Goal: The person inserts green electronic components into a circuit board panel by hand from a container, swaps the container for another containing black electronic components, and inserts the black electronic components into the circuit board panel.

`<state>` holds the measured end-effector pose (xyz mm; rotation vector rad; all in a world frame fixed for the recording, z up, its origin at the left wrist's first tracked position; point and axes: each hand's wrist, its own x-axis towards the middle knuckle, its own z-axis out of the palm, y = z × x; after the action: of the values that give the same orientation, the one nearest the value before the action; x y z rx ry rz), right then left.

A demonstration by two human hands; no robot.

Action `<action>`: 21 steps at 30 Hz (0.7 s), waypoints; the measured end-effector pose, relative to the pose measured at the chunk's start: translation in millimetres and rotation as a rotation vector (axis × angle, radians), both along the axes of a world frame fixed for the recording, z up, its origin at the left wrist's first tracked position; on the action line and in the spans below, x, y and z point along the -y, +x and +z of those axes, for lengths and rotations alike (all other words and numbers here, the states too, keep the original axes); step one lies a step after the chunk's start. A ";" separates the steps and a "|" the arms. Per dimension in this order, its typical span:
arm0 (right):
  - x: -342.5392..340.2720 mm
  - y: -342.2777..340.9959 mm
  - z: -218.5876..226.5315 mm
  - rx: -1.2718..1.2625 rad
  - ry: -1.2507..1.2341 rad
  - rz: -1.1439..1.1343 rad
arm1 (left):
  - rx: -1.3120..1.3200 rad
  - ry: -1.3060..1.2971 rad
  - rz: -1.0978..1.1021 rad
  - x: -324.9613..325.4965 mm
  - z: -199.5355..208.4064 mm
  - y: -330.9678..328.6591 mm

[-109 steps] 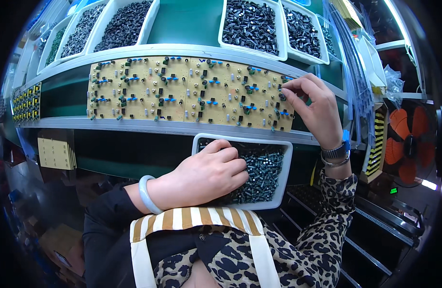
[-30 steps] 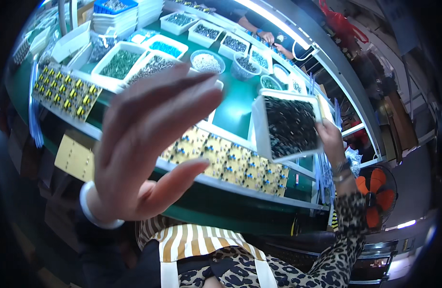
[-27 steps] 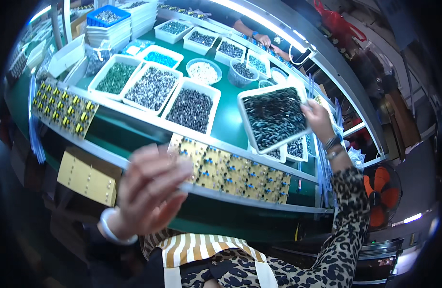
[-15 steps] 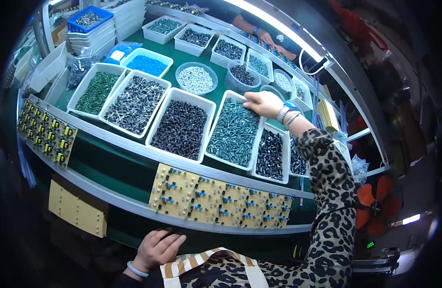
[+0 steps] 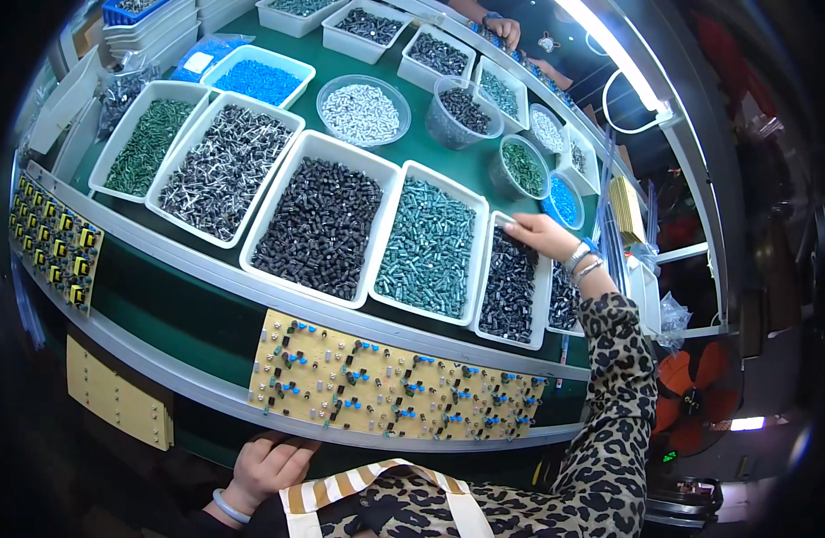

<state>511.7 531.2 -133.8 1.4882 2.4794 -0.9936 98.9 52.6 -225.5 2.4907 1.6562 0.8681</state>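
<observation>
Yellow, the board lies nearer me than the teal tray; just right of that stands the narrow tray. My right hand meets its far rim, pinching or loose I can't tell; keeping level prevents spills. Nearer-left, my left hand curls, hold hidden.

Between the near rail and the far rail sits the populated board, a second board well to its left! Behind the far rail, six trays line up side by side, and there's the right hand, at the back edge of the fifth tray from the left. Round tubs stand behind that row, a co-worker's hand beyond them. Down front, the left hand is just before the near rail, stacked panels to its left.
</observation>
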 end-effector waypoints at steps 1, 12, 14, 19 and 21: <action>2.5 1.2 -3.7 0.023 0.070 0.031 | 0.002 -0.001 0.000 0.8 1.2 -0.5; 22.2 7.9 14.9 -0.162 0.523 0.000 | 0.029 -0.003 -0.018 5.2 4.5 -3.4; 25.1 15.8 44.5 -0.223 0.490 -0.056 | 0.029 0.016 -0.025 4.4 6.0 -6.5; 91.6 34.3 95.9 -0.367 0.404 -0.239 | 0.111 0.035 -0.086 7.4 13.6 0.6; 133.1 29.6 113.5 -0.433 0.308 -0.349 | 0.128 0.037 -0.130 0.5 14.7 -0.8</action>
<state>541.4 398.0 -20.2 2.0467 2.8318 -1.1278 98.1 52.1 -210.8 2.4745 1.4351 1.0274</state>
